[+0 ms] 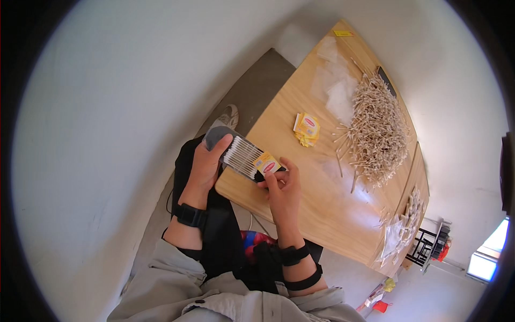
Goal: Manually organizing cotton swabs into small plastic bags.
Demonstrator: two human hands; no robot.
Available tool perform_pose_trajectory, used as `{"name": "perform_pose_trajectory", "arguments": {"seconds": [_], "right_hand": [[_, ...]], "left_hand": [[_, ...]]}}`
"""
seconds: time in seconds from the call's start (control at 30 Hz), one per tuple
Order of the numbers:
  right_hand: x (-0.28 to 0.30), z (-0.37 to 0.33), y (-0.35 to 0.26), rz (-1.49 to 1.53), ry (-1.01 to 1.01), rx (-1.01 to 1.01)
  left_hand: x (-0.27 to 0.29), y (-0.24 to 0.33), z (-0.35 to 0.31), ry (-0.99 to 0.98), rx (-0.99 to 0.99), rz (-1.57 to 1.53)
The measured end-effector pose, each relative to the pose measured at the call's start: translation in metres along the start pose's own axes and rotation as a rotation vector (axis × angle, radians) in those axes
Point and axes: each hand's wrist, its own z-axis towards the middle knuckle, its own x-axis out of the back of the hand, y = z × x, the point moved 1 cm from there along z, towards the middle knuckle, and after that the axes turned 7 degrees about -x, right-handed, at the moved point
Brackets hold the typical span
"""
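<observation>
A clear packet of cotton swabs (241,155) was held at frame centre, above the wooden table (322,198) edge; swabs could be spilled if it was tilted or squeezed unevenly. The left hand (206,163) was wrapped around its end, and the yellow label (266,164) was pinched by the right hand (283,189), fingers nearly closed

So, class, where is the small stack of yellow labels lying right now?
In the head view, the yellow labels lie on the wooden table, between the big heap of cotton swabs on their right and the person's two hands nearer the table's edge.
</observation>
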Motion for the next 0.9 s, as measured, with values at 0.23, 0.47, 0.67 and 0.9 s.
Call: {"name": "perform_pose_trajectory", "arguments": {"seconds": [0.23, 0.47, 0.67, 0.9], "right_hand": [[-0.006, 0.001, -0.001, -0.092, 0.019, 0.066], [-0.013, -0.003, -0.005, -0.159, -0.024, 0.08], [-0.016, 0.002, -0.016, -0.106, -0.124, 0.005], [-0.034, 0.007, -0.017, -0.068, -0.093, 0.01]], "left_hand": [[0.001, -0.003, 0.001, 0.0, 0.016, 0.01], [0.002, -0.004, 0.0, -0.031, 0.008, 0.016], [0.003, -0.003, 0.001, -0.038, 0.0, 0.012], [0.001, 0.0, 0.0, -0.031, 0.013, 0.035]]}}
